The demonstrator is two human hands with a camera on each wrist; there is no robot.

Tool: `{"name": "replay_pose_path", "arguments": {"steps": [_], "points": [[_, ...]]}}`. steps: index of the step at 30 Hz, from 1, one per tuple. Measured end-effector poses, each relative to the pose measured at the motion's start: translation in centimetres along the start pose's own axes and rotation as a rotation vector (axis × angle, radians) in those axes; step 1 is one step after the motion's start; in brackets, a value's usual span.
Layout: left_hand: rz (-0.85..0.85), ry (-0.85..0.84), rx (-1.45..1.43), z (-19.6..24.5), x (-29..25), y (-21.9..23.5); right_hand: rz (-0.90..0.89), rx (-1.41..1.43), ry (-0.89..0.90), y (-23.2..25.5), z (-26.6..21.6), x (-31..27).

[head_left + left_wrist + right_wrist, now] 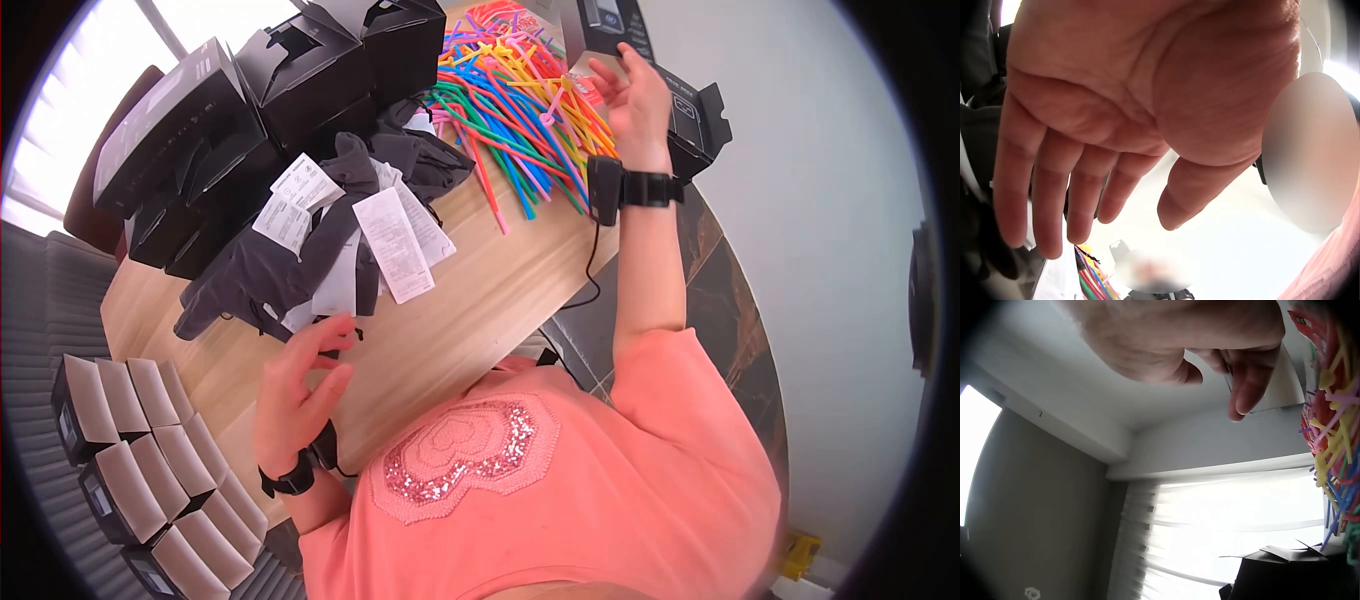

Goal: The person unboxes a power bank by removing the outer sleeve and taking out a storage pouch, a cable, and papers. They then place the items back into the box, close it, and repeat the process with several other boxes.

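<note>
My right hand (640,105) is raised at the far right end of the table, fingers loosely bent and thumb apart from them. Its fingertips overlap the lower edge of a black box (605,28) in the head view. A pale panel (1284,384) shows behind those fingers in the right wrist view. Beside this hand lies a large heap of colourful bendy straws (520,120). Over the near left part of the table, my left hand (300,385) hangs with relaxed fingers and nothing in its palm. Just beyond it lie dark grey cloth items (260,275) with white paper labels (395,245).
Several open black boxes (300,75) are stacked at the back left of the wooden table (470,300). More small boxes (150,480) stand in rows at the lower left. Another black box (690,125) sits behind my right wrist. A cable (597,265) hangs from that wrist's camera.
</note>
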State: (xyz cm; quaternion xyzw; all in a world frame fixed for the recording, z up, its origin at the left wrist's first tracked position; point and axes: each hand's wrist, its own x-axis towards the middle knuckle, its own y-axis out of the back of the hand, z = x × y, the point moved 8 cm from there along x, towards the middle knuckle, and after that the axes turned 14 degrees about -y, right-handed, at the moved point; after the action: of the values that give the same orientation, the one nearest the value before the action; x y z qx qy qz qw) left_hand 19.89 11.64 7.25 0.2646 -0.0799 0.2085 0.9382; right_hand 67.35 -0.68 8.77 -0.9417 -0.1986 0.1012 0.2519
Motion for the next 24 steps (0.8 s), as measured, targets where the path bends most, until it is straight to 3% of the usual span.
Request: {"name": "replay_pose_path", "arguments": {"steps": [5,20,24], "points": [[0.011,0.018,-0.012,-0.3,-0.4,0.3,-0.077,0.118,-0.251,0.5,3.8,3.8],[-0.01,0.039,0.003,-0.2,-0.4,0.3,-0.021,-0.036,-0.15,2.6,3.7,-0.9],[0.045,0.085,0.013,-0.1,-1.1,1.2,-0.097,-0.117,-0.082,2.1,3.5,-5.5]]}}
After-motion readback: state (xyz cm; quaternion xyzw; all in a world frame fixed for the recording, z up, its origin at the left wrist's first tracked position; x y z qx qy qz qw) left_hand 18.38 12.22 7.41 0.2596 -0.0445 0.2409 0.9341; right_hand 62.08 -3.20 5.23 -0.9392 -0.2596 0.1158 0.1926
